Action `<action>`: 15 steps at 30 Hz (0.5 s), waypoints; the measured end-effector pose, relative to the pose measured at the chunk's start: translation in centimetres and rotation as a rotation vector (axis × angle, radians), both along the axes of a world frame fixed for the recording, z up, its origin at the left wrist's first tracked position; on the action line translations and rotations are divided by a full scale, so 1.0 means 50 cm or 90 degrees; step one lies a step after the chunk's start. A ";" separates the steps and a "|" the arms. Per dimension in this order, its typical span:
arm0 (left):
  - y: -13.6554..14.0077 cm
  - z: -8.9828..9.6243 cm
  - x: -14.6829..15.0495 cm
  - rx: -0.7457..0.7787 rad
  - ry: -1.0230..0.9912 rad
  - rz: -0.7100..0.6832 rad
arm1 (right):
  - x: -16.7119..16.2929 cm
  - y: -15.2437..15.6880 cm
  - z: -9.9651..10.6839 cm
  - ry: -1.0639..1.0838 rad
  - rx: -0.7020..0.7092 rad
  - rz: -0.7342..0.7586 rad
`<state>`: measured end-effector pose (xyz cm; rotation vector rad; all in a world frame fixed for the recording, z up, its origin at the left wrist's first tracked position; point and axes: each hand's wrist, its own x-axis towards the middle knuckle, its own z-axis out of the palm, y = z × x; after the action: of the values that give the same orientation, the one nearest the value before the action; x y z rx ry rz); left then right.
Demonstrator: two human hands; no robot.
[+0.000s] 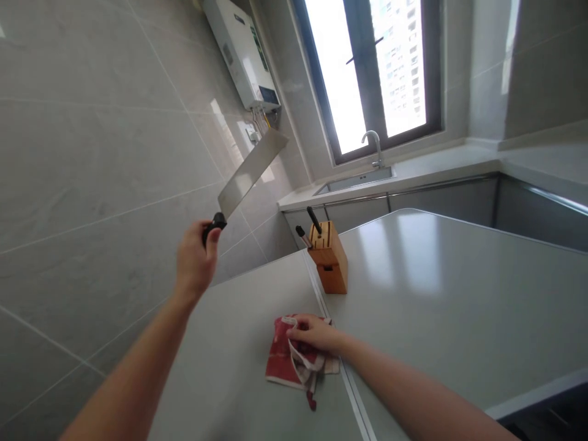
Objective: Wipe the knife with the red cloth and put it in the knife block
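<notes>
My left hand (196,257) is wrapped round the black handle of a cleaver (250,174), raised over the table's left side. Its broad steel blade tilts up and to the right. Low on the table, my right hand (315,334) pinches the edge of a red and white cloth (282,358). The cloth lies partly bunched across the table's seam, with a small red loop at its near end. Beyond it stands a wooden knife block (331,263) with black-handled tools in its slots; one handle leans out at the left.
The pale folding table (459,306) has a seam down its middle. A tiled wall (105,159) rises on the left. Behind are a counter with a sink (356,179), a faucet (376,147), a window (362,79) and a white water heater (241,52).
</notes>
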<state>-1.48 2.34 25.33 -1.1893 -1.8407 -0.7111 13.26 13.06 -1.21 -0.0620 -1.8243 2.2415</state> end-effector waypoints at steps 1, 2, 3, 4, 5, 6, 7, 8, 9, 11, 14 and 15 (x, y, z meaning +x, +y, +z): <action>-0.010 -0.047 0.004 0.020 -0.071 -0.004 | 0.002 0.000 0.001 0.002 -0.021 -0.003; -0.018 -0.096 0.009 0.037 -0.128 0.000 | 0.003 0.000 0.004 0.001 -0.039 -0.014; -0.026 -0.146 0.014 0.031 -0.174 0.009 | 0.005 0.001 0.007 0.000 -0.058 -0.032; -0.033 -0.196 0.019 0.035 -0.205 0.026 | 0.007 0.000 0.011 0.003 -0.081 -0.040; -0.038 -0.245 0.021 0.035 -0.228 0.027 | 0.009 0.000 0.015 0.012 -0.111 -0.050; -0.042 -0.292 0.021 0.030 -0.247 0.020 | 0.011 0.000 0.019 0.019 -0.155 -0.050; -0.045 -0.335 0.019 0.052 -0.265 0.030 | 0.012 0.001 0.022 0.026 -0.205 -0.049; -0.047 -0.375 0.015 0.038 -0.277 0.032 | 0.012 0.002 0.024 0.032 -0.254 -0.058; -0.048 -0.410 0.009 0.019 -0.282 0.036 | 0.011 0.004 0.024 0.032 -0.301 -0.071; -0.049 -0.464 -0.001 -0.031 -0.277 0.041 | 0.008 0.009 0.021 0.022 -0.376 -0.110; -0.054 -0.505 -0.009 -0.107 -0.286 0.029 | 0.002 0.017 0.014 0.001 -0.391 -0.175; -0.056 -0.511 -0.010 -0.130 -0.289 0.019 | 0.000 0.019 0.013 -0.007 -0.359 -0.195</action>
<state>-1.96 -0.45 -0.22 -1.1934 -2.3481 -0.8425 13.25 14.02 -0.57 -0.4227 -1.0443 2.4398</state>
